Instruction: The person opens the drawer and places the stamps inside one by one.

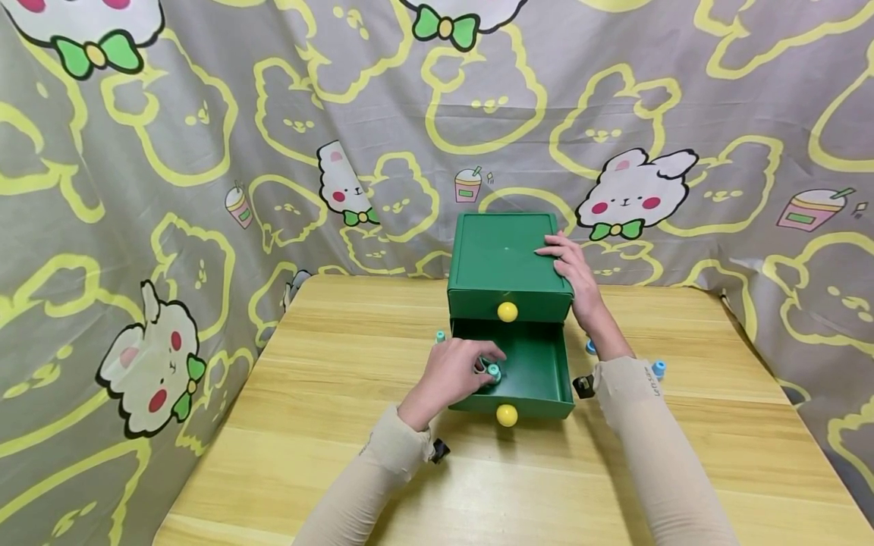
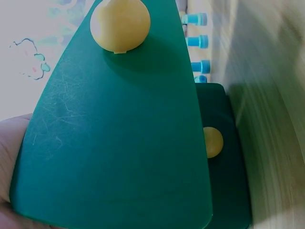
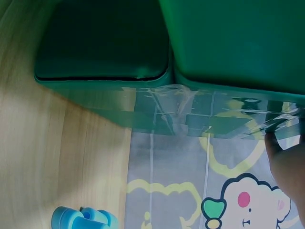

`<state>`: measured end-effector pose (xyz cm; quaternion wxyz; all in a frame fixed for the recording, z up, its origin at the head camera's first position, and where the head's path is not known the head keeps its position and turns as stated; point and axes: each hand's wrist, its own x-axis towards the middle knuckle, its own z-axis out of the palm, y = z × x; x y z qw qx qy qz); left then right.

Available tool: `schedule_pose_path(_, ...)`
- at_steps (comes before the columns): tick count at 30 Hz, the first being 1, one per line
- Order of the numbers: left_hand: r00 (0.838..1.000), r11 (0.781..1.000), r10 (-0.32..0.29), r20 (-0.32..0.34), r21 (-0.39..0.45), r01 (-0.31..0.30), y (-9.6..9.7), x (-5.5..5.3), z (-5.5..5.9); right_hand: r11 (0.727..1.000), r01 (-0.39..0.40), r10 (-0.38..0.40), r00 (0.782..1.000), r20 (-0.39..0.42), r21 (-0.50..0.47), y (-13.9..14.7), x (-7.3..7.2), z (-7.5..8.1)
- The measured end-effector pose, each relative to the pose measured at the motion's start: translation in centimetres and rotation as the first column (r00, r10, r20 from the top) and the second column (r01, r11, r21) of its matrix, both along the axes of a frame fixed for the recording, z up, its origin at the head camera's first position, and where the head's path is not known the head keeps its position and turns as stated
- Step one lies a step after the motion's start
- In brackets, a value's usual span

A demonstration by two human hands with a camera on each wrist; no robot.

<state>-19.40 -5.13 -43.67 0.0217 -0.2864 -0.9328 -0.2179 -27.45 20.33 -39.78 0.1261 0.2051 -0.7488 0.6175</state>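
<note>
A green two-drawer cabinet [image 1: 507, 250] has its lower drawer [image 1: 539, 371] pulled out by its yellow knob side. My left hand [image 1: 454, 371] reaches over that drawer's left wall, fingers curled about a small teal cylinder [image 1: 493, 372] with a round top. In the left wrist view the drawer front [image 2: 114, 124] with its yellow knob [image 2: 120, 24] hides the fingertips, leaving part of the hand at the left edge. My right hand [image 1: 579, 282] rests on the cabinet's top right edge, fingers extended over the top. The right wrist view shows this hand [image 3: 290, 171] at the cabinet's side.
The closed upper drawer has a yellow knob [image 1: 507, 312]. Left of the cabinet stands a teal piece [image 1: 440, 336], one of several similar teal pieces [image 2: 198, 41]. Blue pieces [image 1: 658, 369] lie right of it on the wooden table [image 1: 321, 379]. A patterned curtain [image 1: 382, 98] hangs behind.
</note>
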Motion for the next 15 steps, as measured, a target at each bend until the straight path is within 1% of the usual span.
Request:
schedule_pose_path(6,1.000,1.000,0.003,0.002,-0.007,-0.003,0.1,-0.1,0.0,1.000,0.004,-0.004,1.000,-0.005,-0.005,0.1,-0.1,-0.2)
schedule_pose_path(11,1.000,1.000,0.000,0.011,0.003,0.000,0.1,0.0,0.0,1.000,0.000,0.000,1.000,-0.008,-0.013,0.1,-0.3,-0.6)
schedule_pose_path(15,1.000,1.000,0.001,0.008,0.015,-0.001,0.1,0.0,-0.1,1.000,0.005,-0.005,1.000,-0.003,-0.019,0.7,-1.7,-2.0)
